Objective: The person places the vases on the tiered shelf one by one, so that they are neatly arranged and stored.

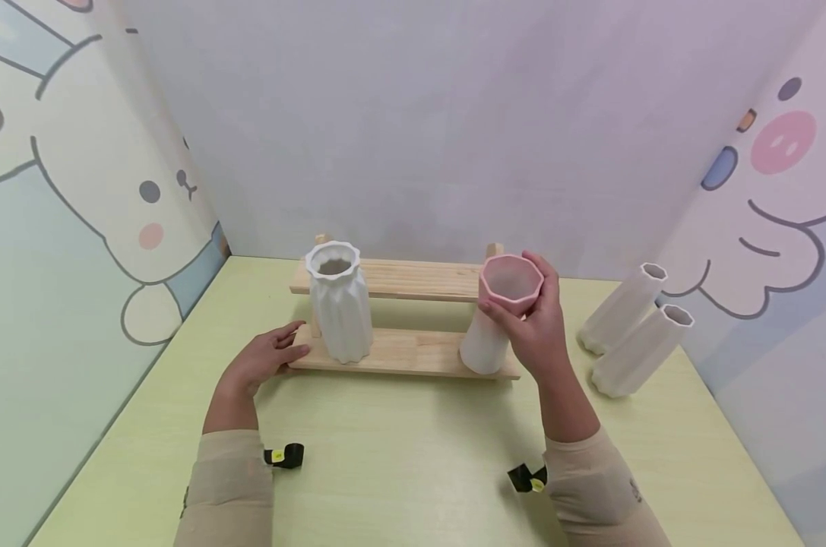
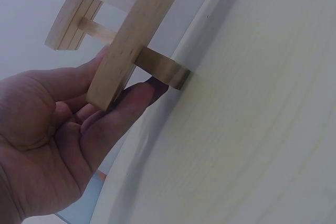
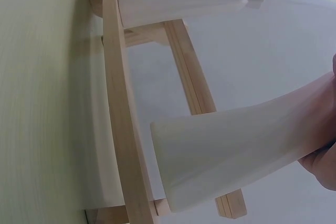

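The near half of the pale green tabletop (image 1: 399, 456) lies bare up to the wooden rack (image 1: 406, 351). The left hand (image 1: 265, 361), fingers nearly straight, touches the rack's left end. The right hand (image 1: 536, 327) grips the pink-rimmed vase (image 1: 501, 315), which is tilted at the lower shelf's right end. One ribbed white vase (image 1: 340, 308) stands on that shelf. Two white vases (image 1: 634, 330) lie far right, near the wall.

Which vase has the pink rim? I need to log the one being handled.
The vase gripped by the right hand on the wooden shelf; the other three are all white.
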Demonstrator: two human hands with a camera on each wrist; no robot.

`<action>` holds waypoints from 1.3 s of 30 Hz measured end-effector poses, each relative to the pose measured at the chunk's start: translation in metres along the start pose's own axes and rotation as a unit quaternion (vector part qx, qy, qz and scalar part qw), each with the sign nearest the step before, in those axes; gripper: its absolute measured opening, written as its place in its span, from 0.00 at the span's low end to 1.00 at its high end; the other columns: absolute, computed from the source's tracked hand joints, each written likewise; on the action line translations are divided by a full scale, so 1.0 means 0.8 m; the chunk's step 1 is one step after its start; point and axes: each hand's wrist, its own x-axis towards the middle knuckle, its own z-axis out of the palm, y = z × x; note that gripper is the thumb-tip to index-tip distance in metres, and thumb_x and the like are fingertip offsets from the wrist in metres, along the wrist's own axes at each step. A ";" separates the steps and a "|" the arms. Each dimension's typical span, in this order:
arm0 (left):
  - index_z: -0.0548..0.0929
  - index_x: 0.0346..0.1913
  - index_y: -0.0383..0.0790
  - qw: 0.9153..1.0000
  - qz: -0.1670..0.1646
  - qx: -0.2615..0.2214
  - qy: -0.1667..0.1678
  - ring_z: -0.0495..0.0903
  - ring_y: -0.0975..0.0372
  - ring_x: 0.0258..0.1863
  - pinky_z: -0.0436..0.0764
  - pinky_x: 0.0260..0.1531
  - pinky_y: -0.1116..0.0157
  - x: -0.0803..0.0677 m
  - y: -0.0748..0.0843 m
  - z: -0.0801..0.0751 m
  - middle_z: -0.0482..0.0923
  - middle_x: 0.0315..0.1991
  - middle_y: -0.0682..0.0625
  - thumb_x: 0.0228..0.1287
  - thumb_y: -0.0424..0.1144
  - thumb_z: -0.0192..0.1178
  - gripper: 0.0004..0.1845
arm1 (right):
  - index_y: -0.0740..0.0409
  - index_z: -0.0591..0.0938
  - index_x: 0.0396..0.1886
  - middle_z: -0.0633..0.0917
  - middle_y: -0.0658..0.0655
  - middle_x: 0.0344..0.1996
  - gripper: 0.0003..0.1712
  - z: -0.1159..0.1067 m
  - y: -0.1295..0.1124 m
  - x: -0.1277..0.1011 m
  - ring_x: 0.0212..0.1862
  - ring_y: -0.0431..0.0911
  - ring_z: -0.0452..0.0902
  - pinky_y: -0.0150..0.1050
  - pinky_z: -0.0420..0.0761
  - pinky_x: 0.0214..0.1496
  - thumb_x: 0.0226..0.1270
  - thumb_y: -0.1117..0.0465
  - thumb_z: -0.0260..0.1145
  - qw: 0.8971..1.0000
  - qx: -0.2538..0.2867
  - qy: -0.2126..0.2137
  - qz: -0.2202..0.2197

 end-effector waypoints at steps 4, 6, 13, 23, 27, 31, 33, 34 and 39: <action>0.55 0.72 0.49 1.000 -0.004 -0.006 0.000 0.67 0.52 0.60 0.79 0.44 0.60 0.001 -0.001 0.000 0.48 0.71 0.38 0.59 0.50 0.62 0.41 | 0.52 0.59 0.67 0.69 0.56 0.56 0.48 -0.001 0.004 0.001 0.53 0.52 0.68 0.31 0.77 0.44 0.48 0.70 0.73 1.000 -0.003 -0.004 0.000; 0.55 0.72 0.50 1.000 -0.007 -0.005 0.000 0.67 0.52 0.60 0.79 0.44 0.60 0.001 -0.001 0.000 0.48 0.71 0.39 0.59 0.50 0.62 0.41 | 0.50 0.59 0.67 0.69 0.55 0.56 0.48 -0.001 0.008 0.002 0.53 0.51 0.68 0.32 0.77 0.44 0.48 0.69 0.74 1.000 -0.004 -0.006 0.000; 0.55 0.72 0.50 1.000 -0.010 0.001 0.002 0.68 0.51 0.60 0.79 0.45 0.60 0.001 -0.002 0.000 0.48 0.71 0.39 0.59 0.50 0.62 0.41 | 0.48 0.59 0.67 0.69 0.54 0.56 0.49 -0.002 0.019 0.003 0.52 0.49 0.68 0.32 0.77 0.43 0.47 0.66 0.75 1.000 -0.007 -0.008 -0.006; 0.55 0.72 0.50 1.000 -0.009 0.004 0.003 0.68 0.52 0.60 0.78 0.45 0.60 0.000 0.000 0.001 0.48 0.71 0.39 0.59 0.50 0.62 0.41 | 0.48 0.59 0.67 0.69 0.54 0.56 0.49 0.001 0.020 0.003 0.52 0.50 0.68 0.33 0.78 0.44 0.48 0.66 0.75 1.000 -0.003 -0.014 -0.009; 0.55 0.72 0.50 1.000 -0.011 0.005 0.004 0.68 0.52 0.60 0.78 0.45 0.60 0.000 -0.001 0.001 0.49 0.71 0.39 0.59 0.50 0.62 0.41 | 0.48 0.59 0.67 0.70 0.55 0.56 0.49 0.001 0.022 0.003 0.52 0.50 0.69 0.33 0.78 0.43 0.48 0.66 0.75 1.000 -0.004 -0.016 -0.009; 0.55 0.72 0.50 1.000 -0.011 0.003 0.005 0.67 0.52 0.60 0.78 0.45 0.60 0.000 0.000 0.001 0.49 0.70 0.39 0.59 0.50 0.62 0.40 | 0.48 0.59 0.67 0.70 0.55 0.55 0.49 0.003 0.022 0.003 0.52 0.50 0.69 0.33 0.78 0.43 0.48 0.66 0.75 1.000 -0.005 -0.017 -0.007; 0.55 0.72 0.50 1.000 -0.010 0.000 0.004 0.67 0.52 0.60 0.78 0.45 0.60 -0.001 0.001 0.001 0.49 0.71 0.39 0.60 0.49 0.62 0.40 | 0.48 0.59 0.67 0.70 0.54 0.56 0.49 0.003 0.020 0.002 0.52 0.49 0.69 0.33 0.78 0.43 0.48 0.67 0.74 1.000 -0.005 -0.018 -0.004; 0.55 0.72 0.50 1.000 -0.010 -0.002 0.002 0.67 0.52 0.60 0.78 0.45 0.59 -0.001 0.001 0.001 0.48 0.71 0.39 0.60 0.49 0.62 0.40 | 0.48 0.59 0.67 0.70 0.55 0.56 0.49 0.004 0.018 0.002 0.52 0.49 0.69 0.33 0.78 0.43 0.48 0.67 0.74 1.000 -0.004 -0.018 -0.003; 0.55 0.72 0.49 1.000 -0.006 -0.007 0.000 0.68 0.52 0.60 0.79 0.44 0.59 -0.001 0.002 0.001 0.48 0.71 0.39 0.60 0.48 0.61 0.40 | 0.52 0.59 0.67 0.70 0.56 0.56 0.48 0.008 0.006 0.000 0.52 0.51 0.69 0.32 0.77 0.44 0.48 0.69 0.74 1.000 -0.004 -0.019 0.001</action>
